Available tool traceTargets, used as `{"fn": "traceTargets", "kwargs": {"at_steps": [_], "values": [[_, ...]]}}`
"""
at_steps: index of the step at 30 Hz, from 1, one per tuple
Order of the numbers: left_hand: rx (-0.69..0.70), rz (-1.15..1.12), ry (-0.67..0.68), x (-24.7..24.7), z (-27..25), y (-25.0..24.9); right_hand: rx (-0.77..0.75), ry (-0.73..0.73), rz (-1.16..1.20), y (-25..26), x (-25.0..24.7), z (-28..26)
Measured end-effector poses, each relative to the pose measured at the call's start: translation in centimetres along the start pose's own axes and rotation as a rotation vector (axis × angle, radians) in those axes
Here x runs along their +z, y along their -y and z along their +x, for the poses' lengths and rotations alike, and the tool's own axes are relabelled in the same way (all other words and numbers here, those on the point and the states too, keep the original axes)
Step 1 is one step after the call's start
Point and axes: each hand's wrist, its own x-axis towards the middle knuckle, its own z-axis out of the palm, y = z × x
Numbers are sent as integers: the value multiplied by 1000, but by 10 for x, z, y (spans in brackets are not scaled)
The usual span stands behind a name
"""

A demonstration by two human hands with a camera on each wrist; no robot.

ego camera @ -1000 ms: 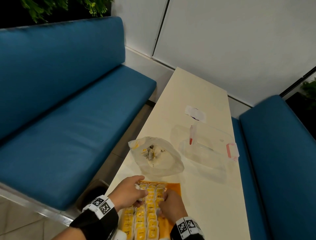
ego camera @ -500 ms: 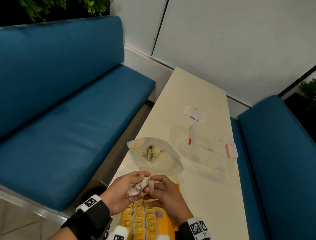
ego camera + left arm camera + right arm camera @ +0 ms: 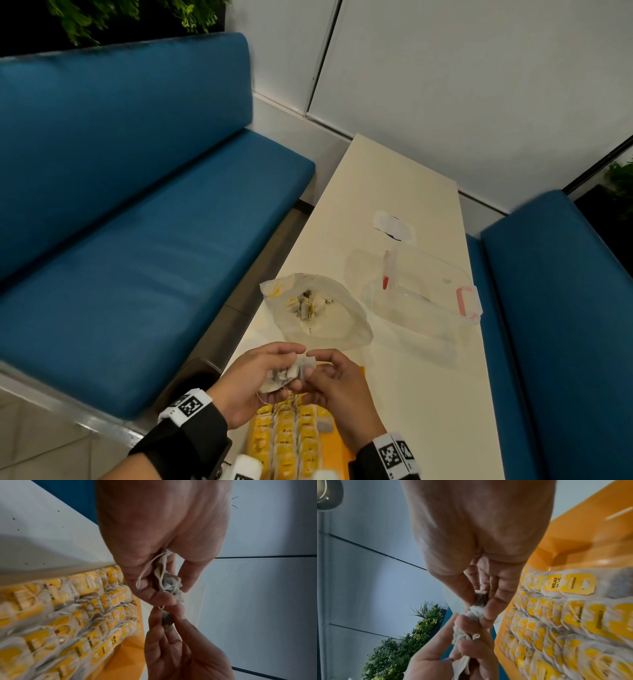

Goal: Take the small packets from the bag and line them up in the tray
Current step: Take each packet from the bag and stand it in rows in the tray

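Observation:
Both hands are raised just above the orange tray (image 3: pixel 346 445), which holds rows of small packets with yellow tags (image 3: pixel 291 435). My left hand (image 3: pixel 270 373) grips a crumpled bunch of white packets (image 3: pixel 284 375) with loose strings. My right hand (image 3: pixel 318 371) pinches one packet (image 3: pixel 306 366) at the edge of that bunch. The left wrist view shows the bunch (image 3: pixel 169 584) in the left fingers and the right fingers pinching a grey packet (image 3: pixel 166 619). The clear plastic bag (image 3: pixel 318 311) lies open beyond the tray with a few packets inside.
A clear lidded container (image 3: pixel 421 291) with pink clips sits right of the bag. A white paper slip (image 3: pixel 394 226) lies farther back on the cream table (image 3: pixel 394 178). Blue benches (image 3: pixel 137 240) flank the table on both sides.
Both hands lifted off the packet rows in the tray and came together above it. The left hand now holds a bunch of packets and the right pinches one of them.

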Motion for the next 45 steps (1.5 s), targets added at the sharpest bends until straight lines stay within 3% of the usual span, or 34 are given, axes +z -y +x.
{"fn": "traceTargets", "kwargs": {"at_steps": [11, 17, 21, 24, 26, 28, 31, 33, 38, 45], "values": [[43, 55, -123, -6, 4, -3, -41, -133, 100, 5, -16, 5], [53, 150, -193, -1, 5, 1, -236, -228, -106, 7, -15, 3], [33, 139, -151, 6, 3, 0, -352, -268, -231, 6, -10, 0], [45, 155, -85, 13, 5, 0, -510, -229, -503, -3, -6, -2], [91, 198, -114, 16, 7, 1, -541, -153, -537, -7, -5, -5], [142, 257, -150, 15, 8, 1, -525, -120, -484, -6, -6, -7], [213, 447, -136, 14, 7, 0, -338, -176, -360, 5, -13, -5], [261, 572, -110, 14, 5, 0, -271, -184, -422, 11, -19, 0], [352, 770, -57, 15, 1, 0, -288, -119, -496, 16, -26, 2], [379, 792, -78, 10, 4, 9, -235, -79, -398, 16, -25, -5]]}}
